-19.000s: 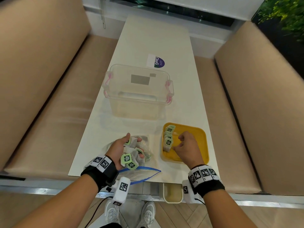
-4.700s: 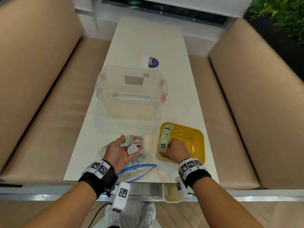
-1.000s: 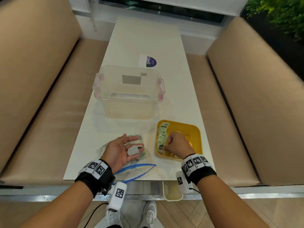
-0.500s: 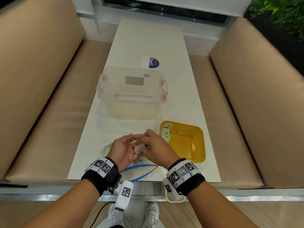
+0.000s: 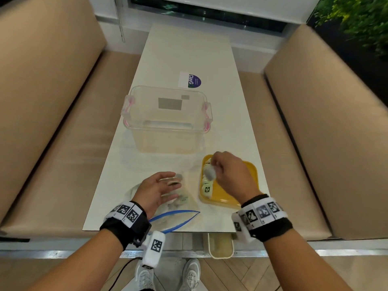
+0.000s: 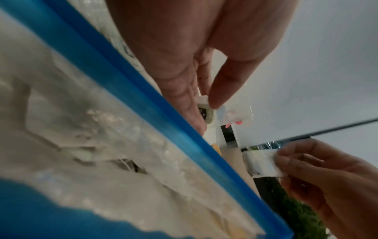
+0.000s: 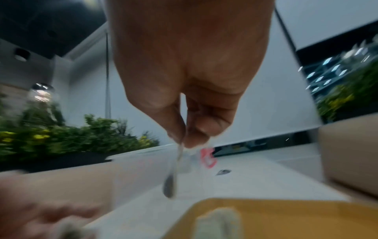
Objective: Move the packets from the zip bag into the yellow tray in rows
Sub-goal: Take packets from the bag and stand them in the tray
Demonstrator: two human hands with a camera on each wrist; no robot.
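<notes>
The yellow tray (image 5: 251,168) sits at the table's near right, with a row of green-and-white packets (image 5: 206,186) standing along its left side. Just above that row my right hand (image 5: 212,168) pinches one white packet (image 5: 210,174) between thumb and fingers; the right wrist view shows the pinched packet (image 7: 175,171) edge-on over the tray (image 7: 286,215). My left hand (image 5: 174,183) hovers palm-up over the clear zip bag (image 5: 185,204) with its fingers relaxed. A packet (image 6: 208,114) rests on those fingers. A few more packets lie inside the bag.
A clear plastic box (image 5: 165,122) with pink latches stands empty behind the bag and tray. A purple-and-white sticker (image 5: 190,79) lies beyond it. Beige benches flank the narrow white table. A small cream bin (image 5: 220,245) hangs below the near edge.
Half a second ago my right hand met the left hand over the bag. It has since swung right over the tray with a packet. The left hand stays over the bag.
</notes>
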